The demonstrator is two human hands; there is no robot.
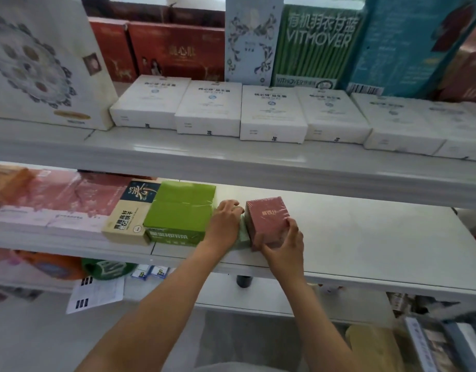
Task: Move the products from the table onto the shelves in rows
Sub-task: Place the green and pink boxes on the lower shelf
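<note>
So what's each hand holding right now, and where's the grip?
Right hand grips the maroon box at its near right corner. Left hand rests on something pale green, grip unclear.

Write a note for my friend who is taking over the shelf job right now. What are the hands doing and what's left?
Right hand grips the dark red box at its near right corner, on the middle shelf.
Left hand rests on a pale green packet between the bright green box and the red one.
Done: beige box, bright green box and pink boxes sit in a row on that shelf.
Left: snug the red box into the row; shelf space to its right is free. The table is out of view.
</note>
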